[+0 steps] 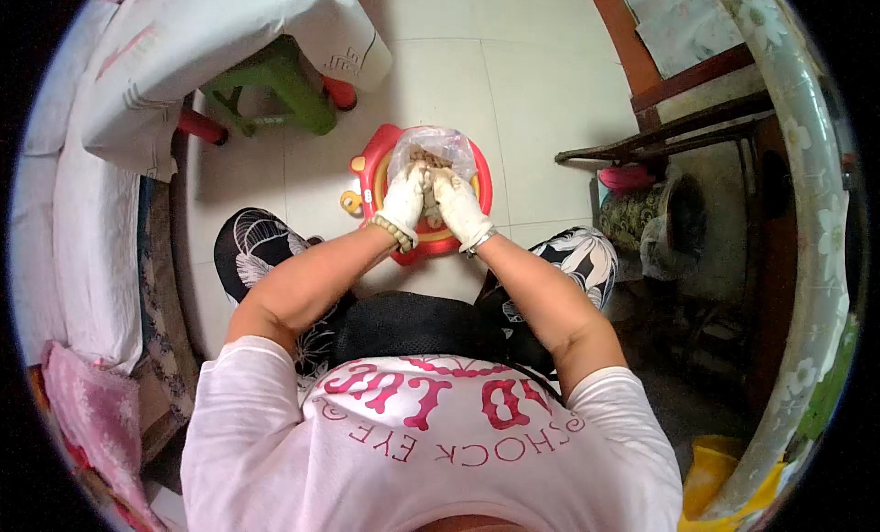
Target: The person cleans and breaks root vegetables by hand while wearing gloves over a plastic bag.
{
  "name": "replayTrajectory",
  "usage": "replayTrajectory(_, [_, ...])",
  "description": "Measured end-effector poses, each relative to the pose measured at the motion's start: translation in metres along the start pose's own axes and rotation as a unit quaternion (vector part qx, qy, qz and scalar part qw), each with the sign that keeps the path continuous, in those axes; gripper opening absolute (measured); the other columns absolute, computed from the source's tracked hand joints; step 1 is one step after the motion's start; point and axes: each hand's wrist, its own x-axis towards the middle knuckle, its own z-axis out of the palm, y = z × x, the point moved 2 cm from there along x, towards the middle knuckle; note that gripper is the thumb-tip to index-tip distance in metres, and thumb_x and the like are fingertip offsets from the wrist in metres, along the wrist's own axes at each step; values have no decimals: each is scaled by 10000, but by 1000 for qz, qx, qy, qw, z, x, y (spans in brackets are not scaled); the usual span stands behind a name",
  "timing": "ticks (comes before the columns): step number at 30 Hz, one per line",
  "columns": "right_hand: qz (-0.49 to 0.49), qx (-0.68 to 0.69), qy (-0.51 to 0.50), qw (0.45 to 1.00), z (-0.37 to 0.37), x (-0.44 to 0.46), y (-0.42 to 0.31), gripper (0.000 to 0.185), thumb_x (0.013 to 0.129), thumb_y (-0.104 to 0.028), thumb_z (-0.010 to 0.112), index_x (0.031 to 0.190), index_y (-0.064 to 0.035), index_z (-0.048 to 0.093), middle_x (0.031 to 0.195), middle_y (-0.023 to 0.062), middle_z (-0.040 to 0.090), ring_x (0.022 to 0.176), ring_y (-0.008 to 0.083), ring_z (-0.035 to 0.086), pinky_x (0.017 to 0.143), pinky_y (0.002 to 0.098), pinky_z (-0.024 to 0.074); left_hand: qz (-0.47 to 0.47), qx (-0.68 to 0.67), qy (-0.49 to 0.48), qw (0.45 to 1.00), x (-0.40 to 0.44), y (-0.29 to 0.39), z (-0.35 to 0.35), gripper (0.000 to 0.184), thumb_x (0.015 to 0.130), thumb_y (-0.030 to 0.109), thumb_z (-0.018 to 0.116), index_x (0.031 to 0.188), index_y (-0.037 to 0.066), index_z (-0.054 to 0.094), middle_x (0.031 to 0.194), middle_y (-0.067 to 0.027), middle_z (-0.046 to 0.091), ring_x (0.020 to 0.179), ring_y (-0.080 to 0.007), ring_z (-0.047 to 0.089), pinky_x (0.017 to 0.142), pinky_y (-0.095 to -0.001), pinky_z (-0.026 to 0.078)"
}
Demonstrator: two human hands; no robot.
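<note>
Shirt foremost; gloved hands partly hide clear bag; stool left.

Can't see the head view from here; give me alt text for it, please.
The white-gloved left hand and white-gloved right hand are close together at small brown pieces in a clear plastic bag, over a round, red-rimmed plastic tray-like object on pale floor tiles. A green plastic stool stands at upper left, partly beneath a white cloth.

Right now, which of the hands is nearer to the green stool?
Left. In the picture, the left hand is below and right of the green stool; the right hand is farther right.
</note>
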Motion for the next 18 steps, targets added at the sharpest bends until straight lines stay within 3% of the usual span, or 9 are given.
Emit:
replayTrajectory(1, [4, 2, -1, 1000, 0, -2, -8, 297, 948, -253, 375, 987, -18, 552, 896, 94, 587, 813, 193, 549, 730, 329, 462, -179, -282, -25, 942, 2, 19, -9, 384, 942, 318, 384, 1106, -6, 506, 983, -167, 574, 931, -271, 559, 861, -329, 426])
replayTrajectory(4, [236, 279, -54, 929, -4, 4, -22, 283, 943, -279, 374, 1093, -93, 525, 837, 50, 616, 650, 148, 608, 474, 289, 473, -248, -307, -35, 918, 10, 24, -14, 420, 930, 402, 423, 1088, 24, 515, 928, -110, 581, 886, -213, 568, 798, -310, 462])
replayTrajectory(6, [249, 292, -59, 922, -9, 5, -20, 291, 941, -290, 376, 1105, -99, 523, 809, 44, 619, 614, 149, 606, 461, 280, 468, -297, -453, -71, 838, 8, 37, -15, 392, 941, 405, 391, 1150, 91, 501, 964, -76, 605, 700, -169, 610, 555, -309, 500])
replayTrajectory(7, [260, 306, -60, 914, -10, 5, -24, 300, 940, -301, 378, 1116, -106, 522, 780, 38, 623, 578, 150, 605, 449, 271, 463, -297, -453, -70, 838, 8, 35, -14, 392, 941, 405, 391, 1150, 91, 501, 964, -76, 605, 700, -169, 610, 555, -309, 500])
replayTrajectory(8, [315, 312, 10, 896, -9, 3, -25, 273, 940, -337, 407, 1022, -122, 554, 607, -29, 515, 440, 70, 433, 379, 209, 298, -308, -490, -87, 811, 8, 31, -12, 399, 940, 413, 394, 1159, 98, 502, 975, -78, 607, 719, -183, 615, 573, -309, 511])
replayTrajectory(10, [320, 286, 24, 903, -12, 4, -16, 268, 935, -322, 423, 1038, -111, 553, 634, -15, 538, 454, 84, 460, 391, 220, 338, -328, -559, -120, 752, 8, 27, -9, 413, 937, 429, 399, 1177, 111, 505, 997, -84, 609, 758, -210, 627, 608, -310, 534])
replayTrajectory(14, [269, 223, 49, 935, -11, 16, 32, 252, 921, -260, 457, 1055, -70, 555, 725, 29, 590, 523, 124, 552, 459, 254, 461, -332, -541, -121, 763, 6, 22, -13, 404, 939, 421, 398, 1162, 109, 525, 999, -86, 610, 786, -218, 633, 622, -315, 536])
replayTrajectory(17, [215, 143, 40, 965, -11, 18, 40, 245, 915, -229, 460, 1041, -48, 565, 805, 61, 615, 591, 145, 597, 510, 277, 503, -346, -493, -88, 793, 5, 26, -14, 384, 929, 441, 420, 1088, 125, 570, 894, -48, 635, 709, -121, 605, 447, -228, 424])
replayTrajectory(18, [215, 144, 40, 965, -10, 20, 45, 245, 915, -229, 460, 1041, -48, 565, 805, 61, 615, 591, 145, 597, 510, 277, 503, -347, -493, -88, 793, 6, 20, -12, 384, 929, 441, 420, 1088, 125, 570, 894, -48, 635, 709, -121, 605, 447, -228, 424])
